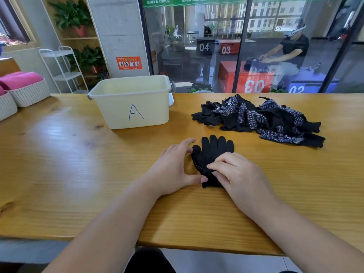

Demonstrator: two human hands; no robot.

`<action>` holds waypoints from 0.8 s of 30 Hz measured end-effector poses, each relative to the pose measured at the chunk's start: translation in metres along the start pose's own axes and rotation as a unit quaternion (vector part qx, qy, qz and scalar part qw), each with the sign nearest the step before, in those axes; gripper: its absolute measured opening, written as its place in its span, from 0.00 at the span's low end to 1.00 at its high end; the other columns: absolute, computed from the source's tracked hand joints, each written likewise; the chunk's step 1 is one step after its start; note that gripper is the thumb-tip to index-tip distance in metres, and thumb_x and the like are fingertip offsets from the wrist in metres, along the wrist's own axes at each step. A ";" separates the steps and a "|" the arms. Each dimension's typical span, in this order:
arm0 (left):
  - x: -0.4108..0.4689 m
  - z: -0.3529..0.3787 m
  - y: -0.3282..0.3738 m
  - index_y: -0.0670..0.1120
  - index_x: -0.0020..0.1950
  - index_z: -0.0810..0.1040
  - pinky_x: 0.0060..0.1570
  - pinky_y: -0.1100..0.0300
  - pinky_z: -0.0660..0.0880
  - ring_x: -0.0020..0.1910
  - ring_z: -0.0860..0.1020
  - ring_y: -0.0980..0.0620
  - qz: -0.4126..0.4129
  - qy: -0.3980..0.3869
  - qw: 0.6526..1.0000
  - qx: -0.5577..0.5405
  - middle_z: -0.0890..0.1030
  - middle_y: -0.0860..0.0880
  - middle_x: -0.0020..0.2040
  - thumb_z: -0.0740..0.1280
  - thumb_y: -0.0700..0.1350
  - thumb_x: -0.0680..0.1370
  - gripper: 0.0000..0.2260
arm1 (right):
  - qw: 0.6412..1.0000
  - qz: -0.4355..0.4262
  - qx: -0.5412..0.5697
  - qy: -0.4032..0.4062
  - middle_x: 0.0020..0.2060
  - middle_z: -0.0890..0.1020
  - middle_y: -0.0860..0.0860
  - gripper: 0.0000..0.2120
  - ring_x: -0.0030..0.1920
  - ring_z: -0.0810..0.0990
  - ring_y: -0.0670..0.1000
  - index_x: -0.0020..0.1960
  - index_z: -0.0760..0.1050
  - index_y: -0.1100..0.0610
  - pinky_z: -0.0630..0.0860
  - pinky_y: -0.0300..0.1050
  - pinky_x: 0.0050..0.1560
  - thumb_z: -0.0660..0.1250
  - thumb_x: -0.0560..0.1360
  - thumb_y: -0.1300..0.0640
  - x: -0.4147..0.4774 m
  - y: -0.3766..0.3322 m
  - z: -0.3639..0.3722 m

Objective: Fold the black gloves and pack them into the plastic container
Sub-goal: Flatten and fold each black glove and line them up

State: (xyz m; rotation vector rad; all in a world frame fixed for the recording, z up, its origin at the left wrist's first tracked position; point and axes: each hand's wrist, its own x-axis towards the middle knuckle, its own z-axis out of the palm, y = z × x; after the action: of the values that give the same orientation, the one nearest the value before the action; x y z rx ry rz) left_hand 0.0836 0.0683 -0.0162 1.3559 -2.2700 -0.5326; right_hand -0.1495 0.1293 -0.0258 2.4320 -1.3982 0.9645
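**Glove flat, pinched by right hand**

One black glove (211,152) is laid flat mid-tabletop (59,164), toward the near edge. Its fabric is pinched by the right hand (236,174). The left hand (173,170) is spread, thumb touching the cuff. The glove pile (262,119) is heaped far right; the plastic container (131,103) is set at the far edge.
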 end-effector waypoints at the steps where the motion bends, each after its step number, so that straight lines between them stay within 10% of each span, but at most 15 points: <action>1: 0.000 0.000 -0.001 0.61 0.84 0.54 0.79 0.48 0.63 0.76 0.65 0.57 0.002 0.000 1.000 0.000 0.73 0.59 0.74 0.77 0.71 0.69 0.51 | 1.000 0.000 0.000 -0.007 0.49 0.80 0.43 0.08 0.48 0.79 0.48 0.57 0.85 0.52 0.80 0.48 0.39 0.73 0.79 0.59 -0.001 0.001 0.000; 10: -0.003 -0.005 -0.007 0.59 0.83 0.59 0.80 0.49 0.63 0.79 0.61 0.58 0.017 -0.020 1.000 -0.004 0.66 0.59 0.78 0.74 0.65 0.76 0.41 | 0.993 0.025 0.029 -0.112 0.53 0.77 0.36 0.17 0.56 0.75 0.42 0.60 0.85 0.46 0.79 0.43 0.50 0.60 0.83 0.40 -0.008 -0.002 -0.009; 14: -0.003 -0.003 0.003 0.55 0.78 0.72 0.80 0.51 0.64 0.79 0.64 0.59 0.066 0.043 0.997 -0.015 0.67 0.60 0.79 0.65 0.58 0.84 0.22 | 0.990 0.088 0.086 -0.069 0.65 0.77 0.37 0.15 0.68 0.73 0.40 0.68 0.82 0.48 0.72 0.37 0.67 0.61 0.86 0.50 -0.003 -0.002 -0.011; 18: -0.004 0.012 0.015 0.52 0.82 0.69 0.82 0.54 0.58 0.81 0.62 0.57 0.087 -0.005 0.991 0.106 0.65 0.57 0.83 0.63 0.67 0.82 0.32 | 0.968 0.147 0.015 -0.205 0.84 0.57 0.40 0.25 0.84 0.50 0.43 0.83 0.61 0.42 0.54 0.44 0.82 0.56 0.87 0.43 0.003 0.006 -0.006; 24: -0.001 0.012 0.009 0.52 0.83 0.67 0.84 0.55 0.52 0.81 0.61 0.61 0.082 -0.004 0.989 0.125 0.65 0.58 0.83 0.62 0.72 0.79 0.38 | 0.945 0.208 0.012 -0.252 0.84 0.56 0.41 0.28 0.84 0.51 0.45 0.84 0.61 0.43 0.56 0.49 0.82 0.59 0.85 0.40 0.026 0.010 -0.015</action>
State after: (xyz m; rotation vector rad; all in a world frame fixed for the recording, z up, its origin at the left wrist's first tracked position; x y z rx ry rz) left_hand 0.0713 0.0745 -0.0219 1.2639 -2.4918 -0.2046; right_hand -0.1556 0.1120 0.0005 2.5649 -2.1422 0.4225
